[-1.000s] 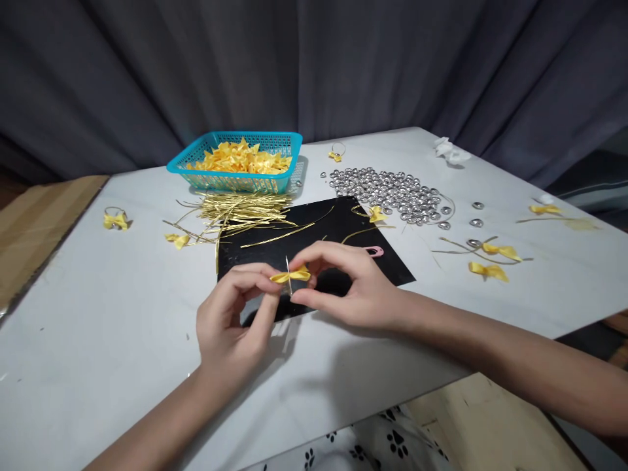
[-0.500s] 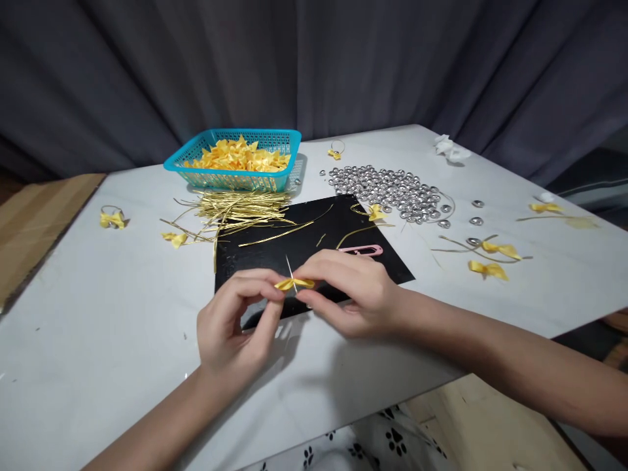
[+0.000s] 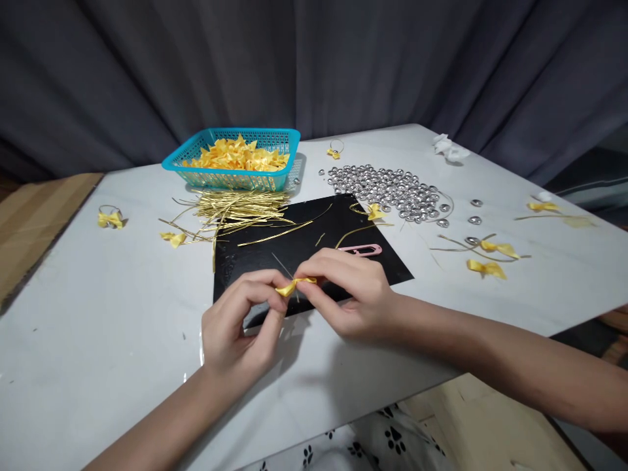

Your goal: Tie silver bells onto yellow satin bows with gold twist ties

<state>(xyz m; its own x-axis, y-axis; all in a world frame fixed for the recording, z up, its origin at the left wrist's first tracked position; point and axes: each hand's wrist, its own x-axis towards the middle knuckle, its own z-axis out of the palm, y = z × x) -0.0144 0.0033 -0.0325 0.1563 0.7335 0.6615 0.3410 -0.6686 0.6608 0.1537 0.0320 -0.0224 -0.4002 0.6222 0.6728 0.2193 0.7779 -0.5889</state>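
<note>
A small yellow ribbon bow (image 3: 293,285) with a thin gold wire tie across its middle is pinched between both my hands, just above the near edge of a black mat (image 3: 314,252). My left hand (image 3: 240,330) grips the bow's left end with thumb and fingers closed. My right hand (image 3: 346,294) pinches the right end and the wire. A blue basket (image 3: 233,160) full of yellow bows stands at the back, with a bundle of gold wire ties (image 3: 235,209) in front of it.
A heap of silver beads (image 3: 392,190) lies right of the mat, and a pink clip (image 3: 363,250) rests on the mat. Finished bows (image 3: 485,258) lie scattered right and left (image 3: 110,218). A white crumpled scrap (image 3: 449,149) sits far back. Cardboard (image 3: 34,216) borders the white table's left.
The wire on the bow has tilted from upright to leaning left. Both hands have shifted slightly lower and kept their pinch on the bow.
</note>
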